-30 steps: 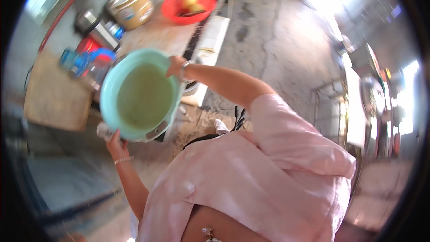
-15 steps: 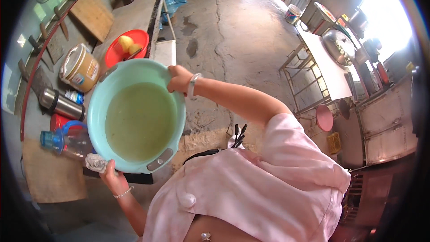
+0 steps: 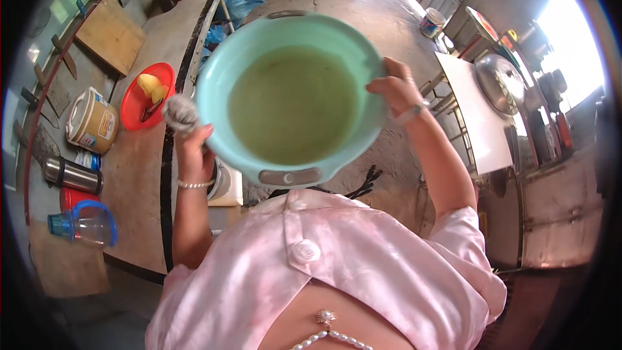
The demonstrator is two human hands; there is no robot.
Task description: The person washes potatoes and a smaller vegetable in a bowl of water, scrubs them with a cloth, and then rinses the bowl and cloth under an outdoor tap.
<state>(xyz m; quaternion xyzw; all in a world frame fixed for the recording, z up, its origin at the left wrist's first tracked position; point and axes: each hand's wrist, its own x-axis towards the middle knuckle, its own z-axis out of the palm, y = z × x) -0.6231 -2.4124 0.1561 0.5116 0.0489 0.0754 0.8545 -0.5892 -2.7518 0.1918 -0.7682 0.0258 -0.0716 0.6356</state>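
A mint-green plastic basin (image 3: 217, 78) with grey grips and murky greenish water (image 3: 291, 107) in it is held in front of my body, off the counter. Its right rim is in the grip of my right hand (image 3: 398, 94). My left hand (image 3: 196, 155) is closed at the left rim. A crumpled grey wad (image 3: 181, 113), perhaps a rag or scouring pad, sticks up from that same hand against the basin. The underside of the basin and some fingertips are hidden.
To the left runs a counter (image 3: 139, 175) with a red bowl (image 3: 133, 104) of peeled potatoes, a brown tub (image 3: 92, 121), a steel thermos (image 3: 74, 175) and a clear jug (image 3: 94, 227). A white-topped rack (image 3: 479, 129) bearing a domed metal lid (image 3: 500, 84) stands at right.
Both hands have carried the basin rightward, away from the counter's edge, to the front of my body. The grey wad has moved along with my left hand.
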